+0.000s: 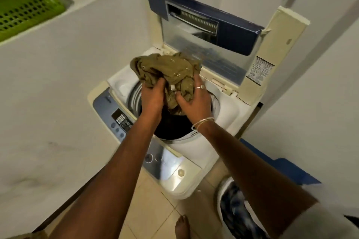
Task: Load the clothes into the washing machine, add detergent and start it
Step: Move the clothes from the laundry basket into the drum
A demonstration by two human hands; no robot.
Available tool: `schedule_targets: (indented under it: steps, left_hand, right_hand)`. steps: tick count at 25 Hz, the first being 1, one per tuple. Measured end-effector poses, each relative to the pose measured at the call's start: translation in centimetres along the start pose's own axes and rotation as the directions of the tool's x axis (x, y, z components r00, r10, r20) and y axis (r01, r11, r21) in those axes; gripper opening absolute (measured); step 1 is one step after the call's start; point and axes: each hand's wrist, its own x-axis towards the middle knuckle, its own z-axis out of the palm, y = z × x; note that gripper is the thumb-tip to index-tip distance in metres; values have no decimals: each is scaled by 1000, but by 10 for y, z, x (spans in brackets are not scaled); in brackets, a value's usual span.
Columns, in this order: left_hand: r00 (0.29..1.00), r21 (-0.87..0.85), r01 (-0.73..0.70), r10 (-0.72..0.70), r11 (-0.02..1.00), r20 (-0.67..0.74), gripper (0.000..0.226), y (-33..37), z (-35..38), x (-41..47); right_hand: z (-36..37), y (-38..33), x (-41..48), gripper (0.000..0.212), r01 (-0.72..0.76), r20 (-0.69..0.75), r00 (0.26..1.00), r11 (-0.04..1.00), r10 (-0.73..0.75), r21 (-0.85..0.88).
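A top-loading washing machine (229, 114) stands in the corner with its blue-framed lid (204, 31) raised. Its drum (171, 126) is dark inside. Both of my hands hold a crumpled olive-green garment (167, 70) just above the drum opening. My left hand (152, 99) grips its lower left part. My right hand (196, 101), with a ring and bangles, grips its lower right part. The control panel (120, 120) with buttons runs along the machine's near left edge.
A white basket (220, 198) with blue patterned clothes sits on the tiled floor at the lower right. A green plastic basket (29, 7) rests on a ledge at the upper left. White walls close in on both sides. My bare foot (181, 227) is on the tiles.
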Motion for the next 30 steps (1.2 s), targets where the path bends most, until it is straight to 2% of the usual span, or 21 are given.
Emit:
schedule_targets:
  steps: [1,2,3,4,5,6,8,10,11,12,14,15,16,18,21,23,24,26,28,30]
  left_hand:
    - [988,178,153,-155,972,-3,58,-13,-11,5]
    - [948,348,306,-318,886,-21,69,-27,-20,4]
    - [914,502,372,-404,781,-48,67,-40,-24,-2]
    - [917,601,340,-396,723,-42,53,-53,-23,-8]
    - [944,642,267,-329,719,-24,36,-62,-16,-17]
    - [973,624,192,-232,758,-18,25,-67,-5,-29]
    - [1000,560,-25,14,828,24,22,-69,25,-59]
    - [966,497,-258,214,828,146,14,-70,62,-91]
    - [938,458,-343,270,820,219,10,-72,80,-109]
    - [906,418,-409,305,811,294,8,-76,98,-129]
    - [854,364,-468,305,805,422,9,-94,128,-165]
    - [831,354,-476,280,805,481,10,-108,141,-182]
    - [813,359,-473,242,804,530,11,-126,149,-196]
    - [790,423,-456,137,783,597,12,-170,159,-217]
    - [796,578,-445,6,684,606,15,-254,164,-239]
    - [796,649,-444,-61,618,602,19,-313,157,-249]
    - [773,670,-430,-136,605,620,23,-342,153,-252]
    - [695,741,-329,-382,586,610,23,-398,144,-259]
    - [598,802,-277,-558,530,575,30,-449,133,-264]
    - [506,828,-300,-657,473,559,41,-496,126,-268]
  right_hand:
    - [12,15,7,94,-137,118,981,979,156,-154]
    - [18,32,9,98,-254,189,930,922,316,-293]
    - [22,50,8,99,-316,215,889,881,405,-352]
    - [19,61,4,95,-338,214,880,876,424,-346]
    - [13,66,-4,88,-334,184,900,897,394,-291]
    - [3,67,-15,76,-330,129,923,918,362,-219]
    - [-22,63,-43,47,-310,-45,951,945,307,-106]
    - [-52,62,-76,20,-218,-272,942,974,194,-60]
    - [-67,66,-94,13,-179,-354,923,982,150,-51]
    - [-81,74,-112,11,-171,-400,906,984,141,-41]
    - [-104,105,-145,4,-259,-425,875,966,231,-8]
    - [-117,127,-160,5,-338,-421,857,941,298,-21]
    - [-126,150,-174,9,-406,-417,847,908,330,-105]
    - [-144,196,-205,21,-478,-379,846,847,374,-232]
    - [-164,259,-249,26,-651,-261,752,745,606,-145]
    - [-164,304,-279,26,-715,-247,699,672,672,-195]
    - [-160,329,-293,23,-719,-241,695,653,678,-238]
    - [-150,379,-318,23,-763,-187,645,608,741,-220]
    - [-136,430,-342,35,-806,-95,572,535,815,-254]
    - [-120,484,-362,52,-803,14,493,461,870,-377]
